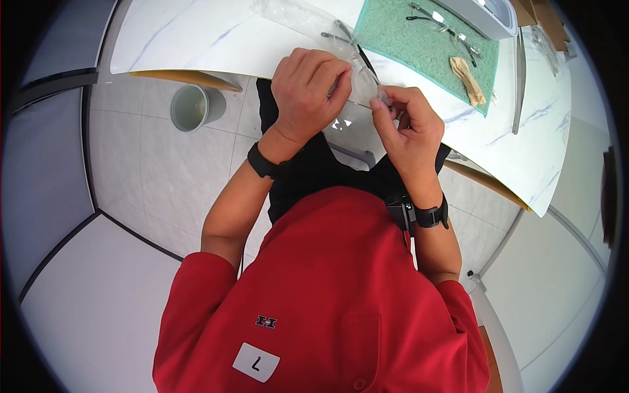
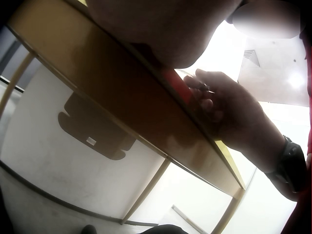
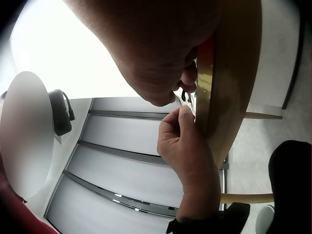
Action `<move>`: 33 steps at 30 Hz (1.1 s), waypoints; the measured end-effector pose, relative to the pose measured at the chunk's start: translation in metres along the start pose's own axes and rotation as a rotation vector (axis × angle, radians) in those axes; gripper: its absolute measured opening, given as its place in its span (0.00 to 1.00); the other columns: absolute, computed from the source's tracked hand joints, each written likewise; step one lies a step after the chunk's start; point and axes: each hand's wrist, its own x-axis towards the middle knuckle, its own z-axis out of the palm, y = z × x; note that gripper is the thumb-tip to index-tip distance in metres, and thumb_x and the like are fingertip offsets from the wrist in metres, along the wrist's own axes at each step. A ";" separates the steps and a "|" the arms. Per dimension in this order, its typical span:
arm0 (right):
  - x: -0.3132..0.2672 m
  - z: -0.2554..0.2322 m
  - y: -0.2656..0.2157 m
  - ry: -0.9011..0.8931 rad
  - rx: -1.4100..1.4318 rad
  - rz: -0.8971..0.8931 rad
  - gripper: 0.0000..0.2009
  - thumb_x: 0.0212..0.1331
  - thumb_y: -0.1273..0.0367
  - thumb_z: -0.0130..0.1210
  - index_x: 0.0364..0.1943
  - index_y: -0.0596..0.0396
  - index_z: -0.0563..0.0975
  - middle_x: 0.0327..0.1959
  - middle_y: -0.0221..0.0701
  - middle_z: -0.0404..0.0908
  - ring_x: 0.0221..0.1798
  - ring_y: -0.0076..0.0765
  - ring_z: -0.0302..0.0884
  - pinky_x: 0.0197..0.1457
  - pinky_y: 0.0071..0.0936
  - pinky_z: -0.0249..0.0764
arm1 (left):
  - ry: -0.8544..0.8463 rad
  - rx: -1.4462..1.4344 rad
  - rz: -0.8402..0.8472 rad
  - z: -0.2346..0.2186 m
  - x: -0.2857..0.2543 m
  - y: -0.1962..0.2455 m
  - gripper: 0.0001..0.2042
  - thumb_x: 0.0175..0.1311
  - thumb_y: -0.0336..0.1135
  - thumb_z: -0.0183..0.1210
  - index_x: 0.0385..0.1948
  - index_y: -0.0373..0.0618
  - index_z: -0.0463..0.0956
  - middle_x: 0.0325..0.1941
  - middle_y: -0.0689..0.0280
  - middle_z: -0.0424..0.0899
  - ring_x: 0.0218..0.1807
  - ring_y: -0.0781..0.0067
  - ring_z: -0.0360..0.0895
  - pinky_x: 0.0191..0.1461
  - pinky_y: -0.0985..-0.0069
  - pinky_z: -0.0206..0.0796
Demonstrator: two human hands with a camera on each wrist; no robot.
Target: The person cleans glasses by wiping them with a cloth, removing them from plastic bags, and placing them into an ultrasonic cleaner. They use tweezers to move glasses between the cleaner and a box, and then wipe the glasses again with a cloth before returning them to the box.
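Note:
A pair of eyeglasses with slim dark temples (image 1: 368,64) spans the space between both hands, temple tips pointing away over the table edge. Clear, shiny material with small bright reflections shows between the hands. My left hand (image 1: 304,92) has its fingers curled and pinches one side of the glasses, its fingertips partly hidden in the head view. On the other side, my right hand (image 1: 413,124) pinches the frame near the temple's base between thumb and fingers. In the left wrist view, a small dark piece shows at the right hand's (image 2: 229,105) fingertips.
A green towel (image 1: 393,39) lies on the marble-patterned table (image 1: 196,33), bearing more glasses (image 1: 439,23) and a beige cloth piece (image 1: 466,80). Clear plastic packaging (image 1: 295,16) lies left of it. A pale grey case (image 1: 485,16) stands behind; a bin (image 1: 190,108) stands on the floor.

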 end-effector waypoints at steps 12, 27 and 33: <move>0.000 0.001 0.001 0.001 -0.018 -0.025 0.09 0.51 0.74 0.70 0.35 0.54 0.82 0.25 0.28 0.78 0.22 0.22 0.74 0.25 0.20 0.68 | 0.009 0.009 0.016 0.001 -0.002 -0.002 0.09 0.47 0.27 0.68 0.30 0.50 0.80 0.31 0.72 0.80 0.33 0.68 0.77 0.34 0.71 0.65; 0.002 0.006 0.003 -0.005 -0.058 -0.091 0.10 0.50 0.76 0.70 0.36 0.56 0.82 0.27 0.29 0.80 0.23 0.23 0.73 0.27 0.19 0.69 | 0.031 0.032 0.053 0.006 -0.006 -0.008 0.09 0.46 0.31 0.68 0.30 0.54 0.80 0.31 0.75 0.79 0.32 0.71 0.76 0.32 0.73 0.63; 0.005 0.009 0.005 -0.017 -0.062 -0.068 0.11 0.49 0.77 0.70 0.37 0.56 0.81 0.26 0.29 0.79 0.22 0.23 0.72 0.26 0.19 0.67 | 0.061 0.025 0.064 0.011 -0.006 -0.013 0.09 0.45 0.33 0.67 0.29 0.54 0.79 0.31 0.76 0.78 0.31 0.74 0.75 0.29 0.75 0.61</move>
